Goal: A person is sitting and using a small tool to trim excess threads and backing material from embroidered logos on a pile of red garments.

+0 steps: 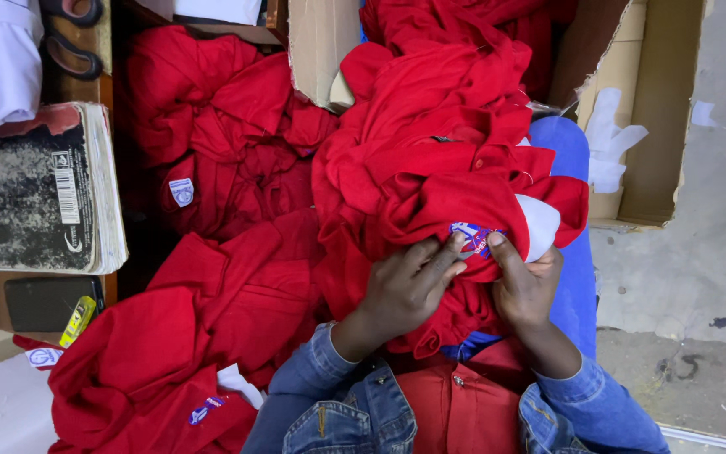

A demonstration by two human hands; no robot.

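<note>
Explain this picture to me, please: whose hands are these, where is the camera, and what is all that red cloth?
There is no machine here. A person wears a camera on the head, so you look down at their own two hands and denim sleeves. The left hand and right hand pinch a red garment on the lap, with the fingers at a small blue and white badge on it. More red garments lie heaped to the left. Beyond are an open cardboard box, a worn thick book and the handles of scissors.
</note>
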